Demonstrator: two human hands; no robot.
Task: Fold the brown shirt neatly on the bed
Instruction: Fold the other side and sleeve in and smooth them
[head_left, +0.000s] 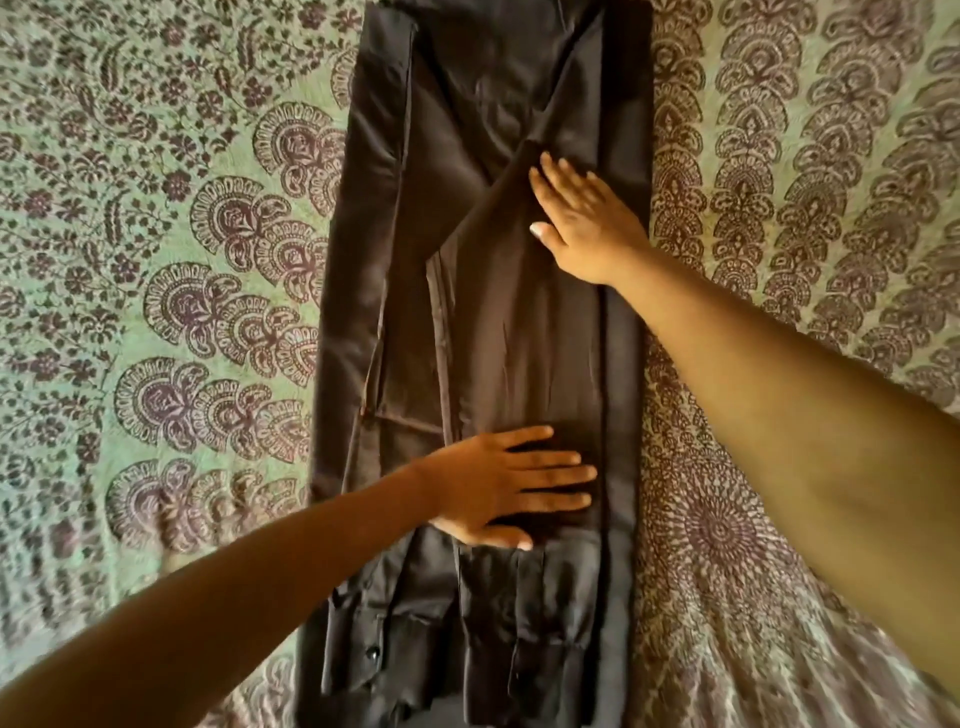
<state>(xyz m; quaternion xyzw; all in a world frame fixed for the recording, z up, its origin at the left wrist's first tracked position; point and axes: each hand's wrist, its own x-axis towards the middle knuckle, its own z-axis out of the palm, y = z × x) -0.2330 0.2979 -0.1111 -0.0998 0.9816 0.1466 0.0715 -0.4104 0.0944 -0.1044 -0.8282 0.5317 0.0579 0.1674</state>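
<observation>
The brown shirt lies on the bed as a long narrow strip running from the near edge to the far edge of the view, with both sides folded inward and the sleeves laid down the middle. Buttoned cuffs show at the near end. My left hand lies flat on the lower middle of the shirt, fingers straight and pointing right. Farther up, my right hand presses flat on the right side, fingers straight, beside a diagonal fold in a sleeve.
The green bedspread with a dark paisley print covers the bed on both sides of the shirt. Nothing else lies on it in view.
</observation>
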